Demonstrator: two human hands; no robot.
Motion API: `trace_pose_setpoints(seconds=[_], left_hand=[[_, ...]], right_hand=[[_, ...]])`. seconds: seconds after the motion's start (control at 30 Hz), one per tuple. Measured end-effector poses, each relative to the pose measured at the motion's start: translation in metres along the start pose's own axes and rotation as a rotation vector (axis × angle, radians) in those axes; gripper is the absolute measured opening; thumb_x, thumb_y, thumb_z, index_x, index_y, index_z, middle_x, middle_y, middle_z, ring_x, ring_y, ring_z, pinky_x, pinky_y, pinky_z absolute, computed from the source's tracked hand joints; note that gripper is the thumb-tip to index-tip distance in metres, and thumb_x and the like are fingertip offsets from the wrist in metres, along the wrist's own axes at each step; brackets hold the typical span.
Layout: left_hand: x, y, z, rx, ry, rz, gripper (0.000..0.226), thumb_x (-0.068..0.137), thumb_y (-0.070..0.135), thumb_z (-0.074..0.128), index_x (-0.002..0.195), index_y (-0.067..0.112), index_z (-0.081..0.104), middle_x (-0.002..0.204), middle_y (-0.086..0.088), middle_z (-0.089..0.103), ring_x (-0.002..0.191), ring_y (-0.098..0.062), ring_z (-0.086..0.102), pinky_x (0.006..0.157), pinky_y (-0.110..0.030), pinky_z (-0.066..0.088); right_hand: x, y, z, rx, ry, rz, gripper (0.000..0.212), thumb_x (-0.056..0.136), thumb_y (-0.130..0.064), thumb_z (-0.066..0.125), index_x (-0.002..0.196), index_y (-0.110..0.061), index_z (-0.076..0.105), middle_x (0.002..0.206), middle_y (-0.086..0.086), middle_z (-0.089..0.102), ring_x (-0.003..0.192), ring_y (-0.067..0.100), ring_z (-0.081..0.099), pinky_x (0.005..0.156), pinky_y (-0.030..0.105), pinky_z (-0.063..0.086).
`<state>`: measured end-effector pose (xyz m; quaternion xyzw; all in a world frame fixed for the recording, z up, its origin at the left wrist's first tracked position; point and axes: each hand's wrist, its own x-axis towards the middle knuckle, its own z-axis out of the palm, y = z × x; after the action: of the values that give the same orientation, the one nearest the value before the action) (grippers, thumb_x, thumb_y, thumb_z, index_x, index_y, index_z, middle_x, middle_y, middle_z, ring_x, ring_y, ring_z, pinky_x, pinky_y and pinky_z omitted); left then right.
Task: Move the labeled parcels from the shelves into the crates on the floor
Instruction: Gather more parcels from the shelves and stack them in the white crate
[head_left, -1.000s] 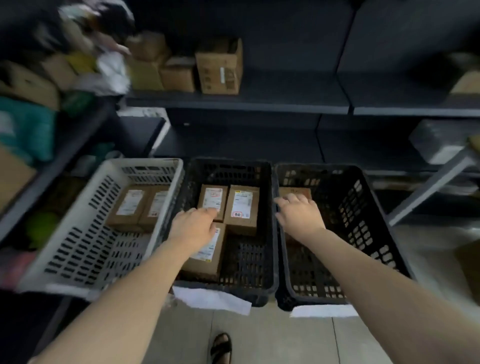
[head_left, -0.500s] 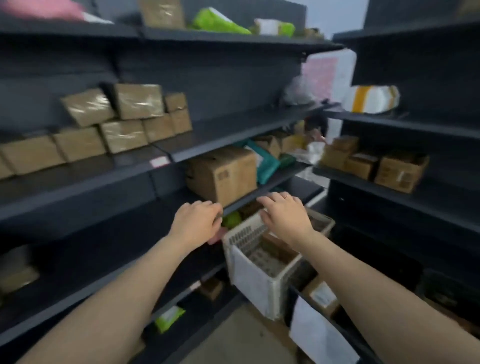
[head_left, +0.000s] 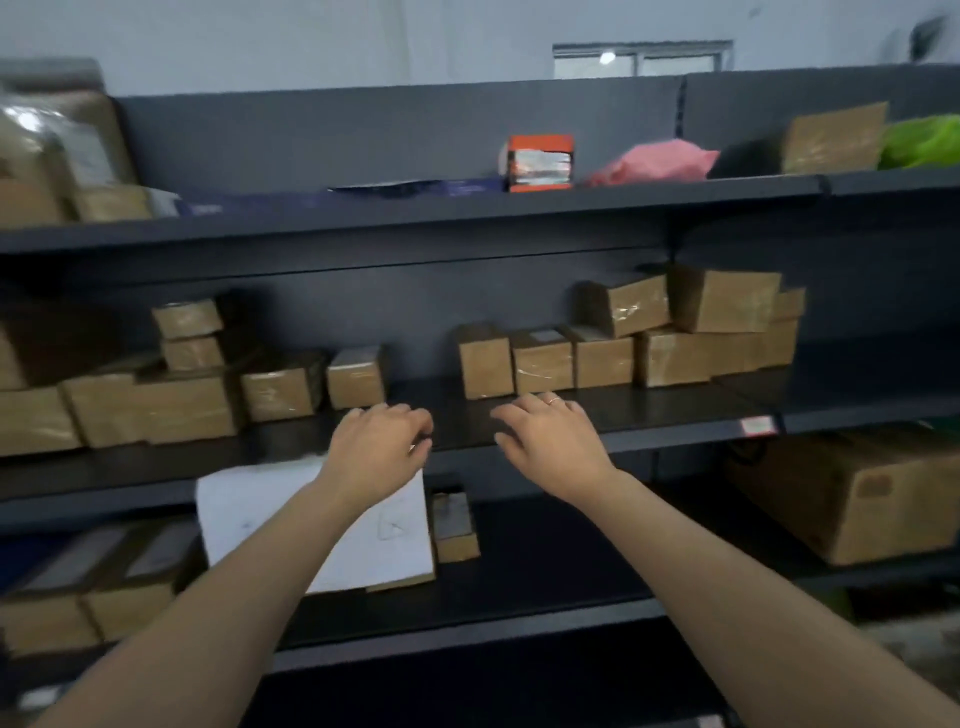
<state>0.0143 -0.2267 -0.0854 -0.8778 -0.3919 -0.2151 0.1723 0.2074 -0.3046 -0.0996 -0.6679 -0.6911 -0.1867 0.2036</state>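
Brown taped cardboard parcels line the middle shelf (head_left: 675, 415) of a dark metal rack. One small parcel (head_left: 356, 376) stands just beyond my left hand (head_left: 379, 452). A row of similar parcels (head_left: 543, 361) stands just beyond my right hand (head_left: 553, 441). Both hands hover at the shelf's front edge, palms down, fingers loosely curled and apart, holding nothing and touching no parcel. More parcels are stacked at the left (head_left: 150, 405) and right (head_left: 722, 322) of this shelf. The crates are out of view.
The top shelf holds an orange box (head_left: 540, 162), a pink bag (head_left: 654, 163) and a green bag (head_left: 922, 140). On the lower shelf are a white sheet (head_left: 363, 545), a small box (head_left: 454, 527) and a large carton (head_left: 852, 499).
My view has swung up from the floor crates and leftwards to face the shelves. Both empty hands have risen from over the crates to the front of the middle shelf.
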Motion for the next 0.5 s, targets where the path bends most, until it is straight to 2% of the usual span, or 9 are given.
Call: trace_pose_setpoints(seconds=[0.23, 0.33, 0.5], left_hand=[[0.009, -0.118, 0.018, 0.005, -0.014, -0.195, 0.030, 0.092, 0.033, 0.049, 0.121, 0.030, 0.055, 0.121, 0.004, 0.059, 0.111, -0.017, 0.052, 0.091, -0.034, 0.041], [0.020, -0.165, 0.030, -0.006, -0.049, -0.293, 0.036, 0.091, 0.033, 0.052, 0.127, 0.031, 0.050, 0.133, 0.004, 0.050, 0.122, -0.019, 0.044, 0.097, -0.037, 0.040], [0.025, -0.237, 0.036, -0.090, -0.055, -0.484, 0.045, 0.089, 0.032, 0.056, 0.132, 0.032, 0.045, 0.143, 0.001, 0.039, 0.128, -0.024, 0.039, 0.103, -0.043, 0.037]], right_hand=[[0.119, -0.057, 0.058, 0.129, -0.076, -0.138, 0.042, 0.099, -0.036, 0.043, 0.140, -0.026, 0.045, 0.136, 0.001, 0.051, 0.126, 0.024, 0.044, 0.100, 0.039, 0.040], [0.170, -0.073, 0.079, 0.178, -0.091, -0.193, 0.044, 0.099, -0.035, 0.045, 0.141, -0.025, 0.044, 0.137, 0.002, 0.050, 0.125, 0.025, 0.046, 0.100, 0.039, 0.041], [0.259, -0.116, 0.110, 0.331, -0.165, -0.285, 0.048, 0.098, -0.035, 0.048, 0.144, -0.028, 0.038, 0.142, 0.002, 0.045, 0.125, 0.023, 0.048, 0.097, 0.037, 0.045]])
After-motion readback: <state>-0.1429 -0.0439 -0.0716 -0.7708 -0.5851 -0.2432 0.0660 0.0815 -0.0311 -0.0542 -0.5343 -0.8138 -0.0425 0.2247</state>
